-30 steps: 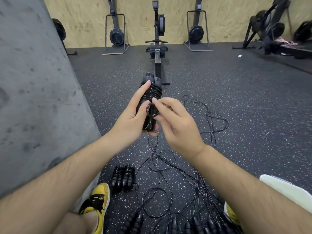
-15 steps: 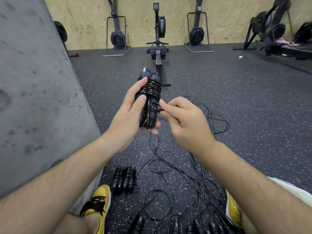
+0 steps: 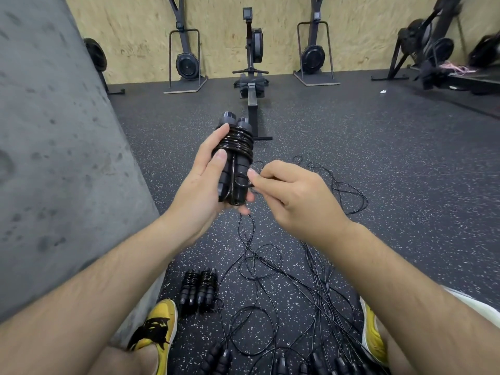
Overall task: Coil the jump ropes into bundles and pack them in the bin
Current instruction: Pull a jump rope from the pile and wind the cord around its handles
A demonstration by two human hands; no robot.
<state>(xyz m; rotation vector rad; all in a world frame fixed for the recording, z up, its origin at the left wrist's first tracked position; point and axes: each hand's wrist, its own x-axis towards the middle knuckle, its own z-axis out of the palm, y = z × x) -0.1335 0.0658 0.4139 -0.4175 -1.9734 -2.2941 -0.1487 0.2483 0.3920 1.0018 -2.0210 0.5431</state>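
Head view: a pair of black jump-rope handles wound with thin black cord [image 3: 234, 151] is held upright above the floor in the left hand [image 3: 196, 190], whose fingers [image 3: 222, 133] and thumb are curled round it. The right hand [image 3: 295, 201] is closed in a pinch on the free cord tail [image 3: 244, 183], just beside the lower half of the handles. A strand is seen running down the groove between the two handles. The step in hand is judged to be the locking-off of the coil.

Risks noted:
- The windings sit only on the upper half. If the tail is released before it is tucked under a turn, the coil is likely to spring loose.
- The tail could be pulled too hard, and the turns dragged down off the handles.
- The loose black ropes [image 3: 273, 269] lie tangled on the speckled rubber floor [image 3: 365, 147] directly below. A trailing strand could be caught in them.

Containers — no bin can be identified with certainty. A pale object [image 3: 472, 304] at the right edge is partly hidden by the forearm, and its nature cannot be told. Two wound bundles [image 3: 200, 289] lie on the floor beside a yellow shoe [image 3: 158, 327], not yet packed.
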